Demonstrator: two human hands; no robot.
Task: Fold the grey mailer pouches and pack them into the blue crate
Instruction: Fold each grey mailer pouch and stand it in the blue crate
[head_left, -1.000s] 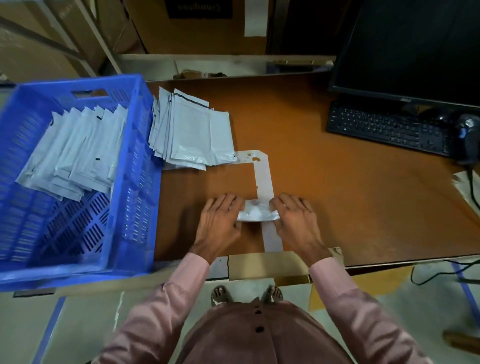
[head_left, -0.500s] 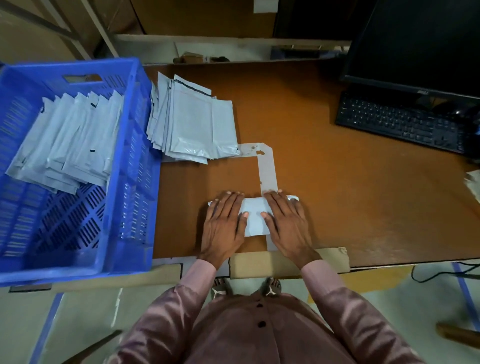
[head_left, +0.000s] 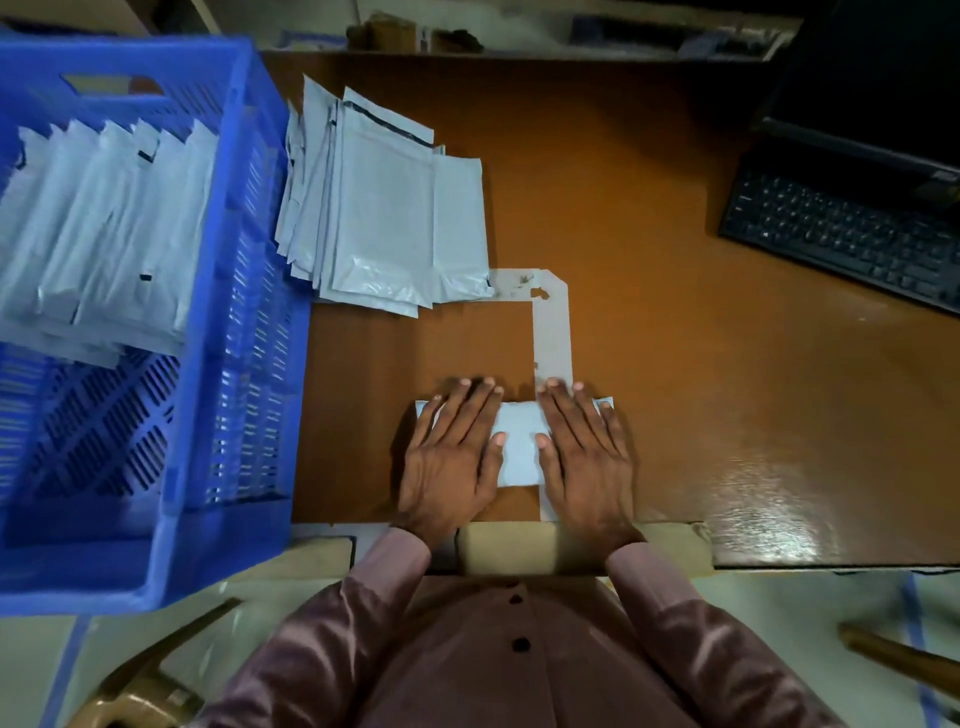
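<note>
Your left hand (head_left: 451, 457) and right hand (head_left: 584, 457) lie flat, fingers straight and slightly spread, pressing a folded grey mailer pouch (head_left: 519, 447) onto the glossy brown table (head_left: 675, 338) at lower centre. The pouch is smooth, matte plastic, a rectangle with its long axis left to right. The blue crate (head_left: 249, 322), perforated plastic, stands left, holding folded pouches.

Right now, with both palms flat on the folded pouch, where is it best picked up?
By a short end of the folded pouch, likely the left one nearest the crate: it lies flat on the desk, ends poking past the left hand and right hand.
</note>
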